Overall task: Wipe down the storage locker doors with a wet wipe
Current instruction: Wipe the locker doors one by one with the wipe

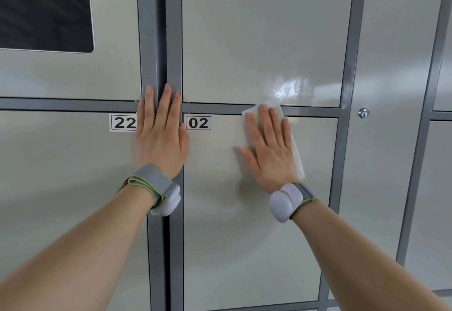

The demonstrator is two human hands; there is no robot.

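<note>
Right fingers (266, 124) spread wide and flat, pinning the wipe (297, 161) against door 02 (244, 225) at its upper edge, fingertips reaching onto the grey rail (313, 111) above. Right hand (271, 154) pressing palm-down, not clutching; wipe trapped under it, white corners showing above the fingers and down the hand's outer side. Left fingers (161, 110) likewise flat and slightly fanned, holding nothing, laid over the vertical post (159, 41) between doors 22 (61, 188) and 02. Left hand (160, 139) braced there, apparently for balance.

Progress, judging by the sheen: wet streaks glinting on the lower right of the upper door (256, 29) (likely wiped already, at least in that patch). Door 02 seemingly just begun at the top, with no wet marks visible lower down. Door 22, the tall door (386, 164) with the lock (363, 113), and the rest looking dry, so most of the job probably left.

Wipe itself: thin, white, folded or doubled, lying smooth and clinging to the metal, no obvious grime showing.
</note>
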